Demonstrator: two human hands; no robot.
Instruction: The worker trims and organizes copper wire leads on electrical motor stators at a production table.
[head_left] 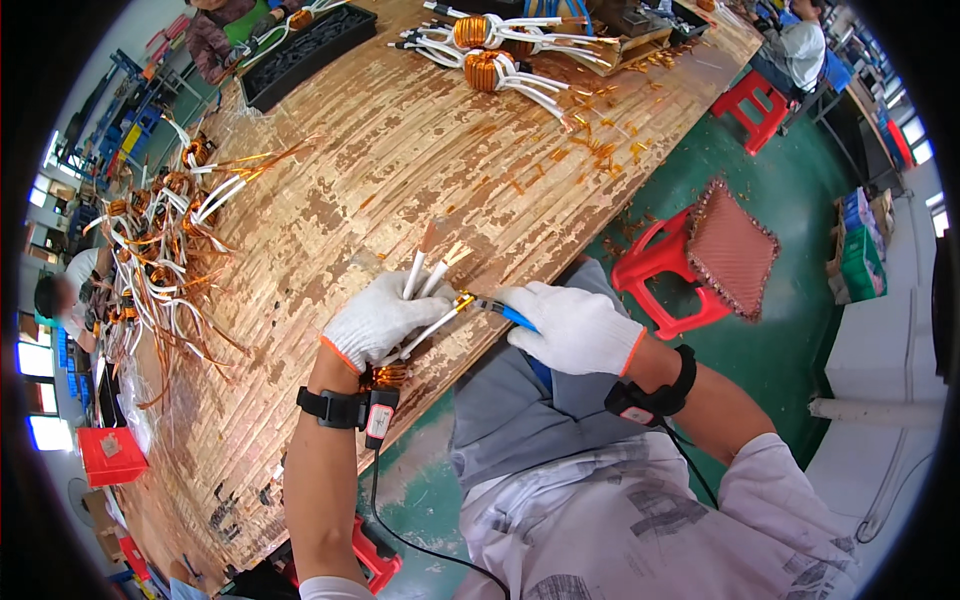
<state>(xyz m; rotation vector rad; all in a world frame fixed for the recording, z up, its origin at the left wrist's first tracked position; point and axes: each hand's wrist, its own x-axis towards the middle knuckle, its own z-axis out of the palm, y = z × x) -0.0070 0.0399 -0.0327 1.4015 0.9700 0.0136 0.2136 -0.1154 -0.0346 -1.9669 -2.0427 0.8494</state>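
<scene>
My left hand (375,318), in a white knit glove, is closed around white-sleeved wire leads (437,274) near the table's edge. Bare copper strands fan out of two sleeves. Below this hand, partly hidden by the wrist, shows a copper-wound coil (388,376). In my gloved right hand (580,328) is a blue-handled hand tool (516,316), like pliers or cutters. Its jaws meet the yellowish tip (463,301) of one lead; whether they grip it is too small to tell. Most of the tool's handle is covered by my fingers.
Tangled coils with white leads (165,250) are heaped on the table's left. More coils (488,72) lie at the far side, near orange scraps (605,150). A black tray (308,55) stands farther off. Red stools (665,270) are to the right. Other people sit around.
</scene>
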